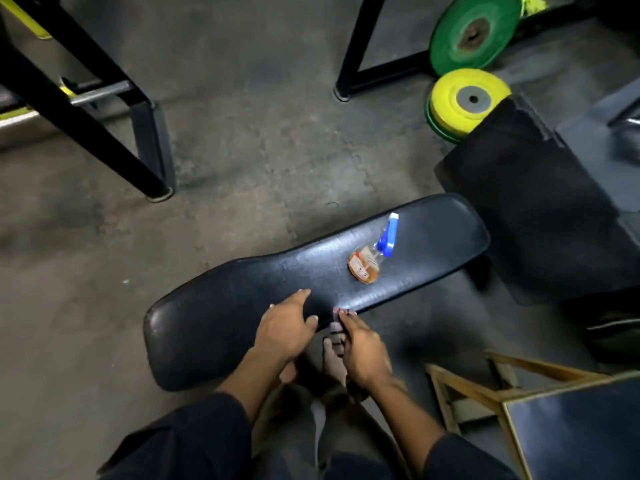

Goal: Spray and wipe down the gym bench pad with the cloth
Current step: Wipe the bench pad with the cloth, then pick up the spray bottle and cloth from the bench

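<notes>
The long black bench pad (415, 251) runs diagonally across the middle of the head view. A spray bottle (372, 259) with amber liquid and a blue trigger lies on its right half. My left hand (284, 327) rests flat on the pad's near edge, fingers apart, holding nothing. Just to its right, my right hand (363, 348) pinches a small dark striped cloth (335, 329) against the same edge. Most of the cloth is hidden under my fingers. Both hands are well short of the bottle.
Black rack legs (104, 126) stand on the grey floor at left and top centre. A green plate (474, 32) and a yellow plate (467, 102) lie at upper right. A second black pad (540, 202) is at right, and a wooden stool frame (485, 386) at lower right.
</notes>
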A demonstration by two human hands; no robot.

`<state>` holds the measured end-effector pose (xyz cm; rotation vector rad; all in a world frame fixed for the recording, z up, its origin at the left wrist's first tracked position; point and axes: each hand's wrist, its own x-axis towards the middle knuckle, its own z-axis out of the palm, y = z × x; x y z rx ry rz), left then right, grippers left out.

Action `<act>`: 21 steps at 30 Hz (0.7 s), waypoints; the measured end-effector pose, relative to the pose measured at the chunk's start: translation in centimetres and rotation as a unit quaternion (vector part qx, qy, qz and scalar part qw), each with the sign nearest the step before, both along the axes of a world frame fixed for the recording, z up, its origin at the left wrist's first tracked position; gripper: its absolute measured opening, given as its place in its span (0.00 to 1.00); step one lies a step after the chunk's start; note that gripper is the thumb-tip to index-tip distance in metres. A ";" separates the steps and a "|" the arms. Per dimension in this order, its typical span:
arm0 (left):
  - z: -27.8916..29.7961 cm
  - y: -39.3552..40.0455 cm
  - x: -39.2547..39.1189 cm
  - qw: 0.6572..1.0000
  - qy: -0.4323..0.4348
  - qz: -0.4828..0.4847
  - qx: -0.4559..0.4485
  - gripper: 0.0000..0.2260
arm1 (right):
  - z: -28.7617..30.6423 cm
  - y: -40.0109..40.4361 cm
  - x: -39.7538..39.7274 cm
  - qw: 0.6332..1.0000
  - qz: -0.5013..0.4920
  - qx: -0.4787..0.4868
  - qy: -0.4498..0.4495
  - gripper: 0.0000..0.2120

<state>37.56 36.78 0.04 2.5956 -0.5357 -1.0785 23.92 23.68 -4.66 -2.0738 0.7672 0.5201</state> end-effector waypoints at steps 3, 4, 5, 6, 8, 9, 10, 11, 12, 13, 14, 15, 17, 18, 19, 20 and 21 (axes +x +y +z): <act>0.3 -2.2 0.8 1.000 0.003 -0.026 -0.006 0.31 | 0.5 -1.7 -0.4 0.999 -0.034 -0.010 -0.009 0.32; 0.2 -2.9 1.1 0.999 0.007 -0.033 -0.008 0.30 | 0.6 -2.3 -0.5 0.999 -0.043 -0.017 -0.007 0.33; 0.2 -3.6 1.3 0.999 0.012 -0.039 -0.010 0.31 | 0.9 -2.7 -0.6 0.998 -0.054 -0.019 -0.006 0.33; 0.1 -4.3 1.7 0.999 0.015 -0.045 -0.013 0.31 | 1.1 -3.2 -0.7 0.998 -0.066 -0.016 -0.006 0.33; -0.2 -6.0 2.5 0.998 0.022 -0.060 -0.021 0.31 | 1.5 -4.2 -0.7 0.996 -0.081 -0.022 -0.007 0.31; -0.3 -7.0 2.9 0.997 0.026 -0.068 -0.028 0.31 | 1.8 -4.7 -0.7 0.996 -0.086 -0.030 -0.006 0.30; -0.3 -8.0 3.4 0.996 0.027 -0.075 -0.036 0.30 | 2.1 -5.1 -0.9 0.995 -0.092 -0.035 -0.005 0.29; -0.4 -9.0 4.0 0.995 0.026 -0.082 -0.047 0.29 | 2.3 -5.6 -0.9 0.994 -0.098 -0.039 -0.001 0.28; -0.4 -10.1 4.6 0.994 0.022 -0.088 -0.058 0.29 | 2.6 -6.1 -1.0 0.994 -0.102 -0.041 0.004 0.28; -0.5 -11.1 5.3 0.993 0.020 -0.091 -0.071 0.30 | 2.8 -6.6 -1.1 0.994 -0.105 -0.043 0.008 0.27; -0.6 -12.2 6.0 0.992 0.020 -0.090 -0.084 0.32 | 3.0 -7.0 -1.3 0.993 -0.107 -0.044 0.011 0.26; -0.7 -13.2 6.6 0.992 0.023 -0.088 -0.092 0.34 | 3.3 -7.3 -1.5 0.992 -0.113 -0.044 0.014 0.26; -1.1 -15.1 8.0 0.989 0.039 -0.100 -0.097 0.39 | 3.9 -7.9 -1.9 0.990 -0.134 -0.047 0.024 0.25; -1.5 -16.0 8.5 0.988 0.048 -0.114 -0.096 0.41 | 4.2 -8.2 -2.2 0.988 -0.147 -0.049 0.028 0.25; -1.9 -16.8 8.9 0.986 0.057 -0.128 -0.093 0.43 | 4.4 -8.3 -2.6 0.985 -0.160 -0.050 0.030 0.26; -2.3 -17.3 9.3 0.984 0.062 -0.140 -0.091 0.44 | 4.6 -8.3 -2.8 0.983 -0.173 -0.049 0.030 0.26; -2.7 -17.9 9.5 0.982 0.068 -0.153 -0.091 0.44 | 4.8 -8.3 -3.2 0.980 -0.189 -0.048 0.032 0.26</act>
